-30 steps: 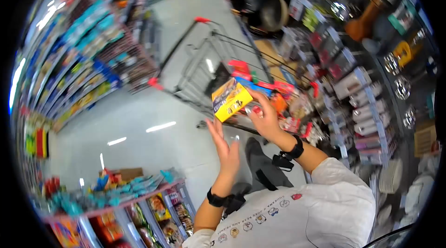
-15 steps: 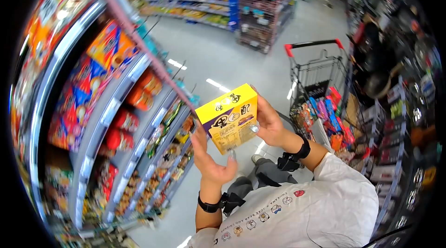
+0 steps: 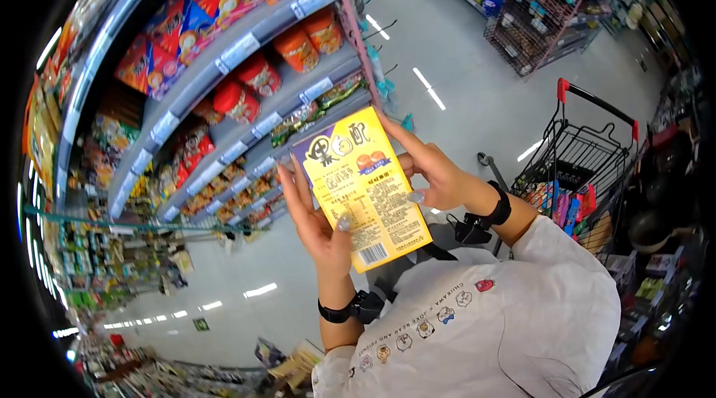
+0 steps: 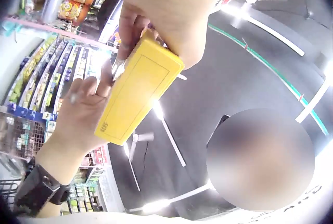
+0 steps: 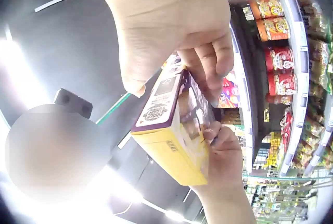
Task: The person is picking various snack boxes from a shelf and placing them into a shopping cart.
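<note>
- Supermarket aisle: pale glossy floor (image 3: pixel 462 77) with strip-light reflections, and stocked shelves (image 3: pixel 246 48) on the person's left.
- Nearest the head camera is a white printed shirt (image 3: pixel 485 331), with a black strap (image 3: pixel 350 312) on each wrist.
- Left hand (image 3: pixel 313 223): grips the box (image 3: pixel 362 189) by its left long edge. The thumb lies across the printed face and the fingers curl round behind.
- Right hand (image 3: pixel 432 171): grips the opposite long edge near the upper corner. The fingers lie along the edge with the thumb on the face, and the right wrist view shows the fingertips (image 5: pixel 213 86) pressed to the panel.
- Box: yellow with a purple band at the top. It is held in the air between both hands and touches nothing else. It is tilted, with the barcode end toward the person and the text panel turned up to the head camera.
- Status, as judged: the box is off the shelves and being read. It is neither in the cart nor back on a shelf.
- Shelves: just beyond the box, carrying red tubs and orange packs.
- Cart (image 3: pixel 589 152): well apart on the person's right. It is black wire with a red handle and has coloured packets (image 3: pixel 559 204) inside.
- Farthest: a wire rack (image 3: pixel 544 10) across the aisle, its contents too small to identify.
</note>
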Available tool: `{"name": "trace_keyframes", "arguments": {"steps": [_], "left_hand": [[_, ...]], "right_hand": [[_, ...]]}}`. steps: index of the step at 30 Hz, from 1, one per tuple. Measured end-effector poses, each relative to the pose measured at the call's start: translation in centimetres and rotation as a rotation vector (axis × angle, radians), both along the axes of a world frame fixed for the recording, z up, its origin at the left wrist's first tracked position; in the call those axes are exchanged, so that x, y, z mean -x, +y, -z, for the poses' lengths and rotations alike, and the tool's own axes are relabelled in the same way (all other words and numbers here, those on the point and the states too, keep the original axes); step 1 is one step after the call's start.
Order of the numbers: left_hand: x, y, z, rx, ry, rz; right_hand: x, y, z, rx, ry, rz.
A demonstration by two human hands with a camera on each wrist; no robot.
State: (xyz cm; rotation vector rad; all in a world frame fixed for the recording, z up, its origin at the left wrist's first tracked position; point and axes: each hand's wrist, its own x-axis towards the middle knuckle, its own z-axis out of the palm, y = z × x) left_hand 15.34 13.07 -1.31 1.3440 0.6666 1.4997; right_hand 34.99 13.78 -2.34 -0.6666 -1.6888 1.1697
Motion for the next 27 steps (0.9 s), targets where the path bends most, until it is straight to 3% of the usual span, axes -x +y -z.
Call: {"name": "trace_keyframes", "arguments": {"steps": [11,16,20,26,27], "left_hand": [[-0.4,-2.0,0.5,0.109,-0.015,-0.116],[-0.4,-1.0,0.8,0.101,-0.021,-0.052],[-0.2,0.2,0.5,0.104,-0.060,0.025],[1.5,3.2,2.0,-0.132,0.451,-0.001],[1.7,3.5,1.9,-0.081,0.488,0.024]], "right_hand": [[1.4,-0.2,2.1,0.149,0.220,-0.109],[1.1,-0.4,2.2,0.160,0.210,-0.062],[1.8,-0.4,2.2,0.122,0.183,0.094],[2.2,0.8,2.8,0.162,0.258,0.267],[2.5,1.1,2.7,0.167,0.226,0.303]]}}
